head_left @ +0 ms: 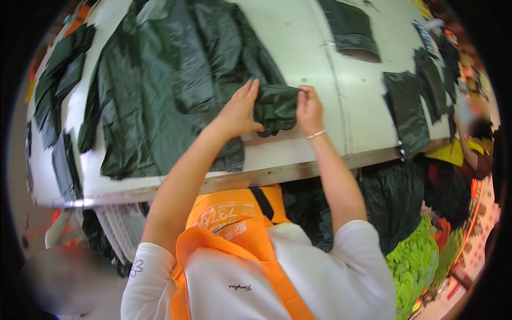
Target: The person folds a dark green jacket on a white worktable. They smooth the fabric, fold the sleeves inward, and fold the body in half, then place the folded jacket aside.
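Observation:
A dark green, shiny rain jacket (165,101) lies spread on the white table (290,152) in front of me. Its sleeve (276,109) is bent toward the right, bunched between my two hands. My left hand (238,113) rests across the sleeve, thumb and fingers stretched apart on either side of the fabric. At the sleeve's right end, my right hand (309,110) pinches the edge between thumb and fingers; a thin bracelet circles that wrist.
More dark green garment pieces lie at the table's left (64,80), far right (352,32) and right (408,109). Below the right edge are dark garments (392,197) and a lime-green fabric pile (413,261). Other people (472,154) are at the right and lower left. A white crate (125,226) stands underneath.

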